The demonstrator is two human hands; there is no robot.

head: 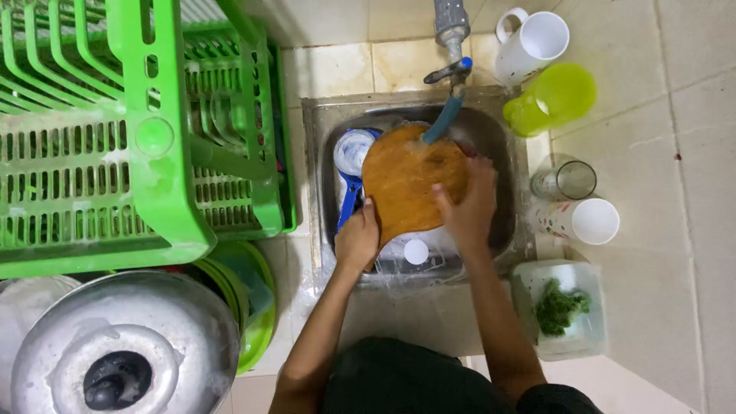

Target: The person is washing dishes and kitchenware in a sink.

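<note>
Head view, one wooden board (410, 184), left hand (357, 239) clasping it, right hand (468, 207) flat, two mugs

I see both forearms reaching forward, slightly converging. My left hand (357, 239) is curled in a grip, knuckles up. My right hand (465, 207) is flatter, fingers spread, palm down.

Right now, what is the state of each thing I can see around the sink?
Wooden board: held over the sink, under the tap.
Left hand: grips the board's lower edge.
Right hand: flat on the board.
White mug: lying on its side.
Green jug: lying on its side.
Glass: empty.
White cup: empty.
Clear tub: holds green scraps.
</note>
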